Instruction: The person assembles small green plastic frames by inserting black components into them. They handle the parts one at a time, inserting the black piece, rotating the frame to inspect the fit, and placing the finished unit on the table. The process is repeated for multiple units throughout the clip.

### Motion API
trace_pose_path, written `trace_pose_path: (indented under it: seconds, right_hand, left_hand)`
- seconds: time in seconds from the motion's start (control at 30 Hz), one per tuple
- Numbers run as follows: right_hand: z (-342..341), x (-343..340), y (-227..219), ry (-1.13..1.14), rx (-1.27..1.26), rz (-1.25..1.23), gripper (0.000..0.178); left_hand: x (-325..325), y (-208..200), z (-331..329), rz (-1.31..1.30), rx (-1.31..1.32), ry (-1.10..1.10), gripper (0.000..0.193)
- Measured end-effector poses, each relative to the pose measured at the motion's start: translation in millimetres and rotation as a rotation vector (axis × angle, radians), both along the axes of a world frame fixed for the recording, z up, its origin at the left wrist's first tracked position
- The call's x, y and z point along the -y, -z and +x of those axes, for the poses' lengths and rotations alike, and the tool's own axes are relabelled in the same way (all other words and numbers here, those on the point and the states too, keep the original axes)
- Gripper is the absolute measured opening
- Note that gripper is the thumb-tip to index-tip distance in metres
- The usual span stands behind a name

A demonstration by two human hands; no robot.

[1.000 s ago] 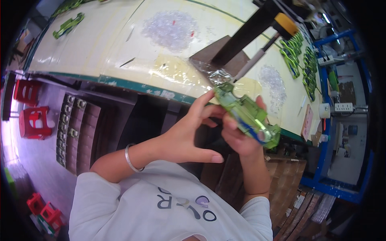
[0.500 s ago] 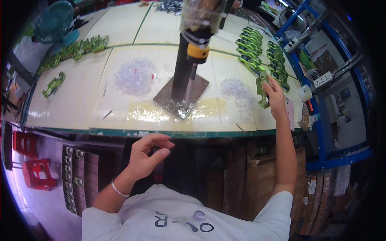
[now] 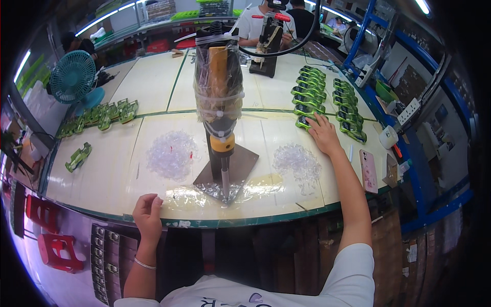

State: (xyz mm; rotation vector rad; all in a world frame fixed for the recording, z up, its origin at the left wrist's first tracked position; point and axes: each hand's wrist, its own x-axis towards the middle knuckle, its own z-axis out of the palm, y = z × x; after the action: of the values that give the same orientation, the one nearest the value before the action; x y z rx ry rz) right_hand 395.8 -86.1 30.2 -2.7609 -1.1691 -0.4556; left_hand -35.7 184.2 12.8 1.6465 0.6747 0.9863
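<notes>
My right hand (image 3: pixel 324 135) reaches to the near end of a row of green toy car bodies (image 3: pixel 309 92) with dark window areas. Its fingers are around the nearest green toy car body (image 3: pixel 303 123), which they partly cover. By the table's front edge, my left hand (image 3: pixel 149 212) is closed, fingers curled toward the thumb; anything between them is too small to make out. A screwdriver-like powered tool (image 3: pixel 223 146), wrapped in plastic and tape, stands upright over a dark metal plate (image 3: pixel 245 163). Small clear plastic pieces lie in a left pile (image 3: pixel 171 153) and a right pile (image 3: pixel 296 162).
More green bodies form a second row (image 3: pixel 348 110) at right and a cluster (image 3: pixel 102 116) at left; one green body (image 3: pixel 78 157) lies apart. A pink phone (image 3: pixel 368 171) sits near the right edge. A fan (image 3: pixel 73 77) stands far left. People (image 3: pixel 253 25) work across the table.
My right hand has carried a green toy car body away from me to the row's near end. My left hand has moved left and forward to the table edge. The view has tilted up.
</notes>
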Motion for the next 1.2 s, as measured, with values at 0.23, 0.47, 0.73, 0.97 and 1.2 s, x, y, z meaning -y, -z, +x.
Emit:
trace_pose_path:
  seconds: [0.23,0.47,0.73,0.97,1.2]
  right_hand:
    - [22,-47,-9,0.184,0.065,-0.098,0.041]
    - [26,-30,0,0.203,0.124,0.076,0.052]
    - [-49,75,1,0.039,-0.112,0.317,0.033]
    - [-126,97,-15,0.095,-0.236,0.647,0.019]
    - [-285,27,-56,-0.312,-0.353,0.604,0.007]
  left_hand:
    - [0,3,4,0.06,-0.048,-0.064,0.008]
    - [-15,-11,0,-0.038,-0.125,0.153,0.011]
    - [-157,-37,-5,1.017,-0.476,-0.171,0.032]
    - [-276,-35,-73,0.805,-1.19,-0.414,0.02]
    - [-186,-28,-96,0.954,-0.772,-0.208,0.008]
